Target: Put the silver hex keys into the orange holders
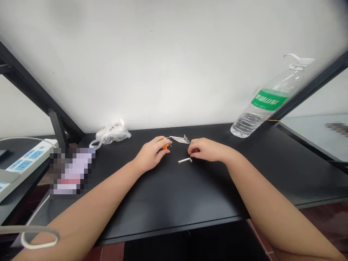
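Observation:
My left hand (153, 152) is closed around a small orange plastic holder (165, 144), mostly covered by the fingers. Thin metal ends show beside it. Just to its right, several silver hex keys (179, 139) lie in a row on the black table (174, 195), their short bent ends toward the right. My right hand (202, 149) is at those bent ends, fingers curled together; what they pinch, if anything, is hidden. Nearer to me, a separate pair of hex keys (185, 160) rests on the tabletop, below the gap between both hands.
A large water bottle (261, 103) with a green label stands at the back right. At the back left sits a clear plastic bag (112, 132). A blurred-out flat object (74, 168), a white power strip (29, 157) and a white cable (40, 246) are on the left.

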{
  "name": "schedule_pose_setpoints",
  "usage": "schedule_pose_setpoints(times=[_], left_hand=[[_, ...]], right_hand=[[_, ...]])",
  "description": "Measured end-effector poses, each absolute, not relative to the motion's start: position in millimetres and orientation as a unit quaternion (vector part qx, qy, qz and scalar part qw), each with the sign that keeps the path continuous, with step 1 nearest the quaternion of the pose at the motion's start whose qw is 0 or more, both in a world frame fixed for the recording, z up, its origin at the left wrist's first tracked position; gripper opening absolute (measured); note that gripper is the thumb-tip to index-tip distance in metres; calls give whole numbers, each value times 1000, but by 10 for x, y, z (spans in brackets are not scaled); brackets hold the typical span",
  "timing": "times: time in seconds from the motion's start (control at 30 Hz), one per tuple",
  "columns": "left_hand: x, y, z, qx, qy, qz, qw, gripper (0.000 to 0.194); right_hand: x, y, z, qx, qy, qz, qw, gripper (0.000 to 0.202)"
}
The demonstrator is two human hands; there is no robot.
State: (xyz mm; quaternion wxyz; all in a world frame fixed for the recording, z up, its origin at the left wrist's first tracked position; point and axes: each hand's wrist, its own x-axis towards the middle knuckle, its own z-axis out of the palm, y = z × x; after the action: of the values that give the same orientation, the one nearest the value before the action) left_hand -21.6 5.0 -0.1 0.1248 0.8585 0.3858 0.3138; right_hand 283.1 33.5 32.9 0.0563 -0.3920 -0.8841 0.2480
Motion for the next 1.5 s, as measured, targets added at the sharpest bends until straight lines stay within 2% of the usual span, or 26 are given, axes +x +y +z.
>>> schedule_pose_setpoints(times=[0.4,0.7,0.93,1.1,1.17,1.37,1.5], left_hand=[[-222,31,-23,857,398,303,123,35],[-228,36,-11,853,413,282,151,60],[-225,49,-18,855,413,279,147,63],[-225,44,-17,855,414,278,145,63],[-225,39,-11,855,415,275,148,65],[-225,24,14,852,417,278,154,65],[-220,11,21,851,417,284,147,65]], right_hand=[[2733,281,343,-380,-890,247,49,17],[2653,187,297,-435,-874,217,-6,11],[2684,216,303,-411,-875,255,23,13],[2703,233,317,-419,-872,252,4,10],[2692,228,351,-410,-871,270,31,8],[2516,158,396,-370,-864,282,191,6],[2419,117,351,-365,-866,254,228,8]])
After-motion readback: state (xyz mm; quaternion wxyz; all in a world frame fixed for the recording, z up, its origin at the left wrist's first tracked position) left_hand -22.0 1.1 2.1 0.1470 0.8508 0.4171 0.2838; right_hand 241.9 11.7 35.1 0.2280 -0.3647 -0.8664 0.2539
